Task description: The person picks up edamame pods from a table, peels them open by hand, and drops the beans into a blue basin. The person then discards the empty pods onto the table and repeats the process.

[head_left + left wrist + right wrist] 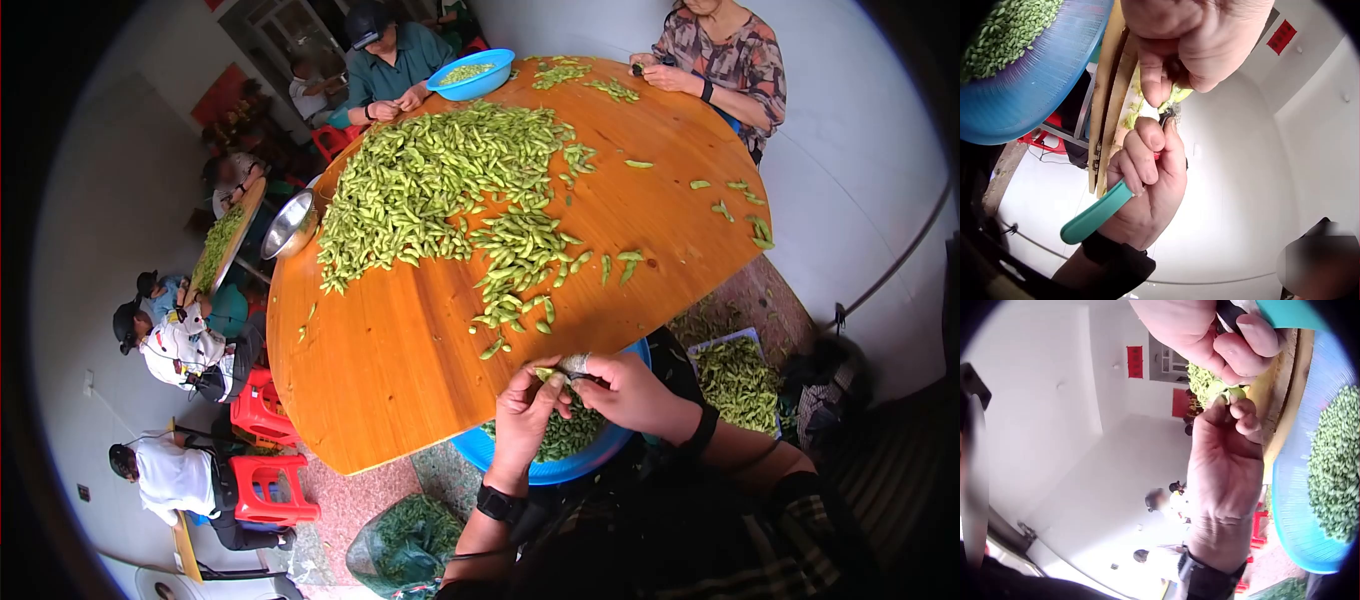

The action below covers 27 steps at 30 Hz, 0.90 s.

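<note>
The left hand [523,407] pinches a plump green pod [544,373] at the tips of its nearly closed fingers; the right hand [640,395] wraps a smooth, round-ended teal handle [1097,215], a dark metallic tip [1164,117] seemingly touching the pod.

Head view, 6 o'clock: black watch [500,503] on left wrist, dark rectangular face. Toward 4 o'clock: plain black band [703,430] on right wrist. Between 4 and 5: dark garment [790,560], pale plaid lines.
</note>
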{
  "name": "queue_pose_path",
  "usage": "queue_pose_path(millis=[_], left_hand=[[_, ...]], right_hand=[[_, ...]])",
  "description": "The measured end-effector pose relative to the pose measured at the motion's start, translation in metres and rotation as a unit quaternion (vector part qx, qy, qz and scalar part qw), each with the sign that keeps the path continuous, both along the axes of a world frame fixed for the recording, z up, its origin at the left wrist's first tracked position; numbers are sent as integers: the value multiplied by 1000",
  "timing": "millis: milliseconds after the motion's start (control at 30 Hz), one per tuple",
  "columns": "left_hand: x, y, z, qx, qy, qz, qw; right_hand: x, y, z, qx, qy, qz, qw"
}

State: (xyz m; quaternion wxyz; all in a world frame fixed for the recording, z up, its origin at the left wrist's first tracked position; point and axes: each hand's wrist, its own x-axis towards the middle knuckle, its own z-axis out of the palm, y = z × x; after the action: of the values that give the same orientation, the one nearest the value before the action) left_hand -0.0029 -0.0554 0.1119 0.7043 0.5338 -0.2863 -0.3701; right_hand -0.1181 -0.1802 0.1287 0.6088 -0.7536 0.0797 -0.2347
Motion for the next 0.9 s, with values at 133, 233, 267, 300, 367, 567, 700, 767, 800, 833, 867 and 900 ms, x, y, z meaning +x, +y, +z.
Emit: queue_pose_path(millis=[133,233,267,300,367,567,700,767,800,833,867,900], left_hand=[[-1,3,0,7,-34,25,999],[2,7,0,68,-145,26,987],[2,7,-1,70,-198,34,977],[3,8,-2,71,-250,42,965],[5,7,-2,73,-226,28,971],[-13,0,10,30,-109,45,993],[-7,2,2,-31,22,-2,999],[-7,3,-1,-10,-2,25,1000],[-5,4,-1,10,-163,41,986],[-4,4,0,30,-320,55,945],[-7,6,1,31,-320,54,946],[-12,8,11,70,-318,40,945]], right_hand=[[-7,6,14,30,24,7,999],[-11,5,13,18,66,11,998],[-11,5,11,18,67,12,998],[-11,5,9,16,67,13,998],[-11,4,9,13,67,13,998],[-10,6,9,-61,46,-60,995],[-7,4,-1,79,14,-17,997],[-6,1,-8,55,2,-30,998],[-6,0,-9,33,-6,-33,999],[-6,-2,-9,11,-13,-38,999],[-7,-2,-7,12,-13,-38,999],[-8,-3,-1,66,16,-23,997]])
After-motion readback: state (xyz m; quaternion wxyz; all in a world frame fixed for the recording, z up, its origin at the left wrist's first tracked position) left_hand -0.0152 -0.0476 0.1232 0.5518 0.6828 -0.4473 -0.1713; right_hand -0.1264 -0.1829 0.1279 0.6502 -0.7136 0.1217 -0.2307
